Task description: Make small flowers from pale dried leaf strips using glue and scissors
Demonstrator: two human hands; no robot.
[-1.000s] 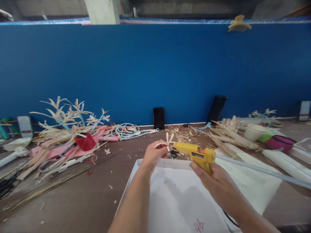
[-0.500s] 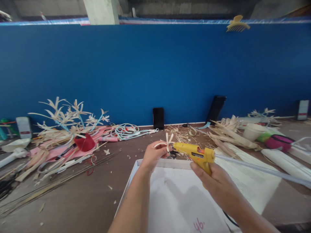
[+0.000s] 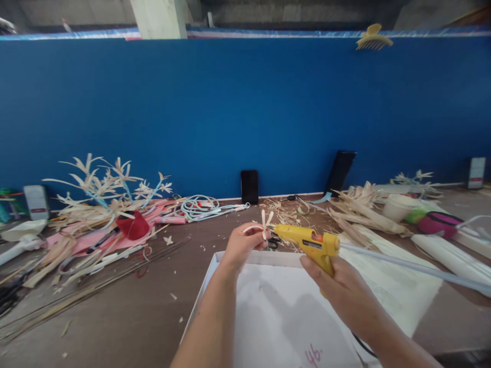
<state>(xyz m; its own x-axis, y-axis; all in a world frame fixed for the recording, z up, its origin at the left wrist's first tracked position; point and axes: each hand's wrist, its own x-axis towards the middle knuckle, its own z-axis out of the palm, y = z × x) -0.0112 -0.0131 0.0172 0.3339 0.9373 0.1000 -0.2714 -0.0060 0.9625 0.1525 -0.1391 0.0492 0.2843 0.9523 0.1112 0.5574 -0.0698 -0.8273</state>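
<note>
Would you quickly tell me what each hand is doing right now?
Left hand: closed on a small straw flower.
Right hand: closed around the yellow glue gun, nozzle at the flower.

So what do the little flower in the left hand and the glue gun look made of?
Flower: seemingly dried leaf or straw strips; pale, matte, narrow flat petals like the scraps around. Glue gun: moulded plastic by its look; glossy yellow body, translucent stick behind.
</note>
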